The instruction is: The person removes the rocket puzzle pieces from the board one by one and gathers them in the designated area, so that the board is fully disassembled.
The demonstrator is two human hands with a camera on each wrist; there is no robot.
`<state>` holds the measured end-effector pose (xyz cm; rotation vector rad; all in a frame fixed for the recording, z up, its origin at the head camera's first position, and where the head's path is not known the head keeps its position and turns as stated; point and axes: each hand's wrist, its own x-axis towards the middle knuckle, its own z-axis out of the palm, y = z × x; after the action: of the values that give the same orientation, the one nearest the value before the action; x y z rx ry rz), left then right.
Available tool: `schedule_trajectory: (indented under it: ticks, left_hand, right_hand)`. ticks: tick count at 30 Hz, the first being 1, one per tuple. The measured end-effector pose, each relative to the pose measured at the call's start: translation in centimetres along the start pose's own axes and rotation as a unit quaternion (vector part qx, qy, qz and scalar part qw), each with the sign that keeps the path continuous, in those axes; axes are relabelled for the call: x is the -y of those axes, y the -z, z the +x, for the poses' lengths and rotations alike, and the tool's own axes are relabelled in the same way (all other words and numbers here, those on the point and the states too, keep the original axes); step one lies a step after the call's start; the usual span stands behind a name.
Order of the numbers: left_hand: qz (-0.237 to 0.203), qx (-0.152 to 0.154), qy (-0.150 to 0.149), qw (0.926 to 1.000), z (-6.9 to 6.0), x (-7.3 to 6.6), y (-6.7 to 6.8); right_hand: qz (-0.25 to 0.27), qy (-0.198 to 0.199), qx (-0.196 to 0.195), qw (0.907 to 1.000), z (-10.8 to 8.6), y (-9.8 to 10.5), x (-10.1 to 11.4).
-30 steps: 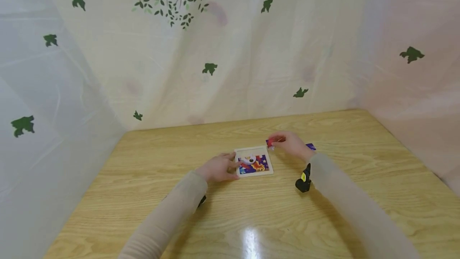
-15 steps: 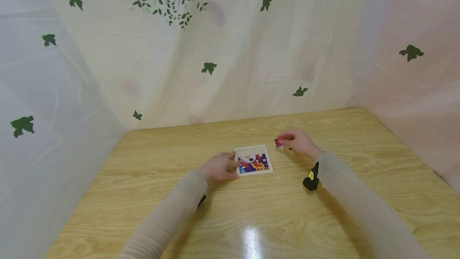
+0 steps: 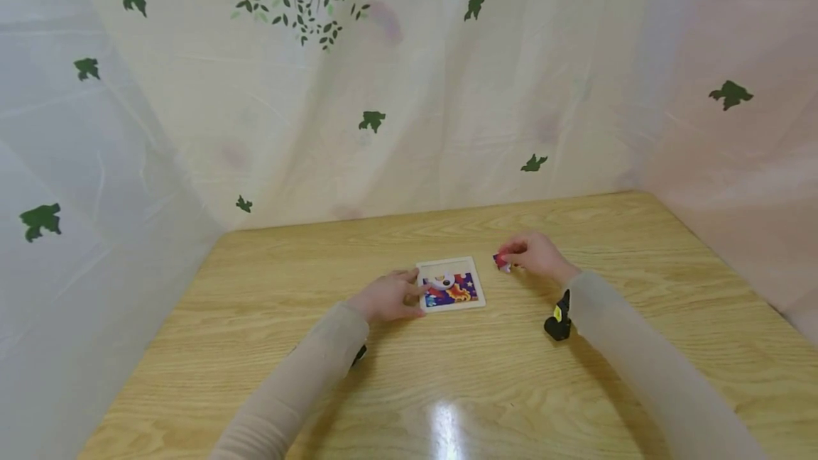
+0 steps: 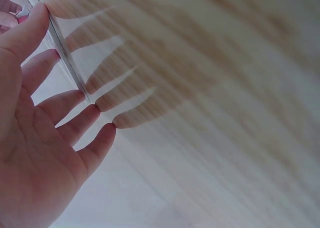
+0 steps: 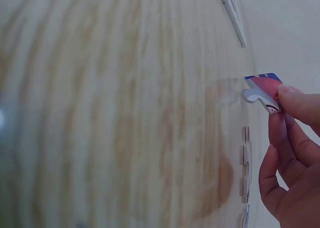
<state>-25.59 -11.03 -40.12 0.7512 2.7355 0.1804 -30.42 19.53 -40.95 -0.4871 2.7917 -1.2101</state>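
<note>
A small puzzle tray (image 3: pixel 479 295) with a pale rim lies flat on the table. Colourful pieces (image 3: pixel 456 293) fill its lower part, while bare board shows along the top. My left hand (image 3: pixel 386 297) rests at the tray's left edge; in the left wrist view its fingers are extended, and fingertips touch the tray's side (image 4: pixel 71 70) and the tabletop. To the right of the tray, my right hand (image 3: pixel 535 254) pinches a puzzle piece (image 5: pixel 267 88) between thumb and fingers. That piece, red, white and dark blue, is held tilted above the table.
Several flat pieces (image 5: pixel 245 173) lie in a row on the wooden table (image 3: pixel 409 382), seen edge-on below the right hand in the right wrist view. A pale curtain (image 3: pixel 434 162) with leaf prints hangs behind the table. A black wrist device (image 3: pixel 558 325) sits under the right wrist.
My right hand has moved right, away from the tray's upper right corner, with the puzzle piece still pinched and now turned differently. The left hand and the tray stay nearly in place.
</note>
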Motion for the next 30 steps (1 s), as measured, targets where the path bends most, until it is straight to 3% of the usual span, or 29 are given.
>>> schedule_trajectory:
  ticks: [4,15,23,30]
  left_hand:
    - [-0.004,0.001,0.000,1.0000,-0.05,-0.04,0.06]
    - [-0.003,0.003,-0.001,1.0000,-0.15,-0.03,-0.07]
    - [-0.003,0.004,0.000,1.0000,-0.21,-0.18,0.10]
    - [0.001,0.000,-0.005,1.0000,-0.09,-0.01,0.11]
  right_hand:
    - [-0.024,0.013,-0.008,0.9996,-0.03,-0.18,-0.12]
    - [-0.062,-0.002,-0.012,0.9980,0.08,-0.28,-0.22]
    - [-0.113,0.047,-0.023,0.9922,0.52,-0.56,-0.39]
    - [-0.137,0.058,-0.017,0.9888,0.83,-0.67,-0.25]
